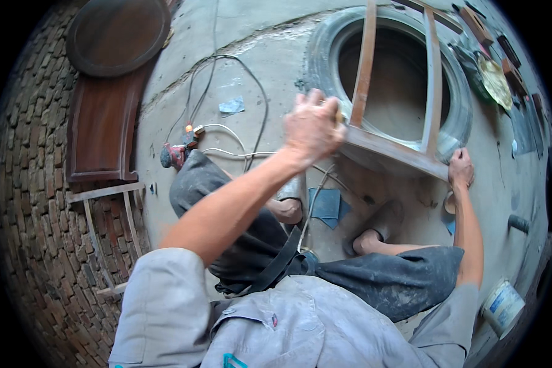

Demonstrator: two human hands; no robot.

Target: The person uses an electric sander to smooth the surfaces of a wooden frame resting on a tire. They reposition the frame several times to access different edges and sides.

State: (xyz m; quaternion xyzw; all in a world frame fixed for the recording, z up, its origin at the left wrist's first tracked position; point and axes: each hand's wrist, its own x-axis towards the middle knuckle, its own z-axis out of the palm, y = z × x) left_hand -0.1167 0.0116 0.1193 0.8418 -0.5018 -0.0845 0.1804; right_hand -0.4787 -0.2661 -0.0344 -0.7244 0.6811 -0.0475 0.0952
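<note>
A brown wooden frame (392, 147) with two upright bars lies across a grey tyre (325, 55) on the concrete floor. My left hand (311, 126) is closed over the frame's left corner; something small shows at its fingers, too hidden to name. My right hand (460, 168) presses flat on the frame's right end, fingers resting on the wood. I am seated, my knees and sandalled feet below the frame.
Blue sandpaper sheets (326, 205) lie by my feet. A red power tool (175, 154) with cables sits at left. Dark wooden panels (104, 122) lean on the brick wall. A white tub (502, 305) stands lower right. Clutter lines the top right.
</note>
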